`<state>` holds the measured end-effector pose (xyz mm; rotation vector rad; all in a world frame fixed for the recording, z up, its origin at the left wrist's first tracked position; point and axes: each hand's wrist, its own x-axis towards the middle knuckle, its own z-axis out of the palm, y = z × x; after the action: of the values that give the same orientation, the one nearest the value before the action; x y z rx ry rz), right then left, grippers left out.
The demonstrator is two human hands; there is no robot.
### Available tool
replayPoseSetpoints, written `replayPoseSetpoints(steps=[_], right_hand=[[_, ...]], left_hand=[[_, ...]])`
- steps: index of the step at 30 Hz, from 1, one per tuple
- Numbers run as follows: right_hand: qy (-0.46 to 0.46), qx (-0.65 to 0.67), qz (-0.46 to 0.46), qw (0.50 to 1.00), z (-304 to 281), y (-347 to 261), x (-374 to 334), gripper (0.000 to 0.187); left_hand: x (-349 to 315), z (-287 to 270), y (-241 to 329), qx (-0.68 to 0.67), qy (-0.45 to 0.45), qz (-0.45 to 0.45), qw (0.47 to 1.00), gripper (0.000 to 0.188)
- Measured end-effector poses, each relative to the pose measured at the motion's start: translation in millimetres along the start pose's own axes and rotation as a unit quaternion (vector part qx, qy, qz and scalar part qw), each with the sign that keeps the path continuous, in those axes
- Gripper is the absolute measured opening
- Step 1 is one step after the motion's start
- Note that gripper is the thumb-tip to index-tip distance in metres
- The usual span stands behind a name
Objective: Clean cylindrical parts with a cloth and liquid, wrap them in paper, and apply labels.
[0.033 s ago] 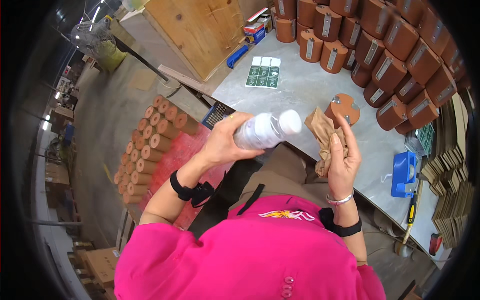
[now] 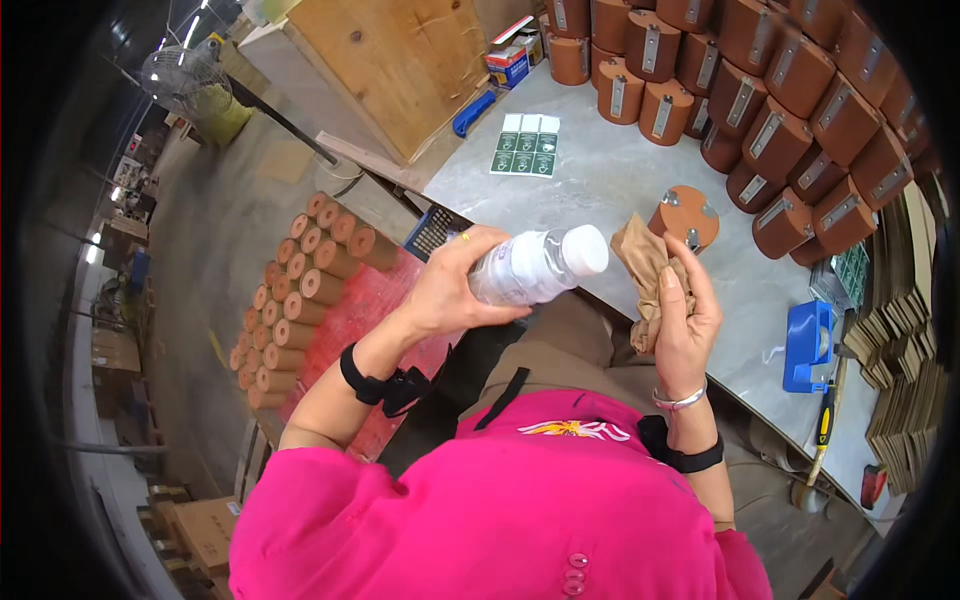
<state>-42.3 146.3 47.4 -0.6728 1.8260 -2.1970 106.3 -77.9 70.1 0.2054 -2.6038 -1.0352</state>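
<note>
My left hand (image 2: 452,285) is wrapped round a clear plastic bottle (image 2: 520,268) with a white cap, held tilted with the cap toward the right. What looks like white material shows inside it. My right hand (image 2: 688,310) grips a crumpled piece of brown paper (image 2: 645,270) between thumb and fingers, a little right of the cap and apart from it. Just behind the paper, a brown-orange wooden cylinder (image 2: 683,213) with metal fittings on its top stands on the grey table (image 2: 590,180); my fingers partly cover its lower edge.
Similar cylinders with metal plates (image 2: 740,100) are stacked at the back right. A green-and-white label sheet (image 2: 525,147) and a blue cutter (image 2: 473,114) lie farther back. At right are a blue tape dispenser (image 2: 805,345), a hammer (image 2: 822,430) and stacked cardboard (image 2: 905,400). Plain cylinders (image 2: 290,335) stand at left.
The bottle has shifted very slightly to the right in my left hand, its cap nearer the paper. My right hand is almost unmoved.
</note>
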Motion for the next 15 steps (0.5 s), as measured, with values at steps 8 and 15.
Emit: replayPoseSetpoints(steps=[8,15], right_hand=[[-0.091,-0.104,-0.039,0.990,-12.7,-4.0,-11.3,0.018],[-0.058,-0.028,0.068,0.996,-14.5,-24.1,-13.3,0.018]], left_hand=[[9.9,27.3,41.8,-0.387,-0.107,-0.074,0.913,0.086],[5.0,66.8,44.3,-0.450,-0.142,-0.113,0.874,0.066]])
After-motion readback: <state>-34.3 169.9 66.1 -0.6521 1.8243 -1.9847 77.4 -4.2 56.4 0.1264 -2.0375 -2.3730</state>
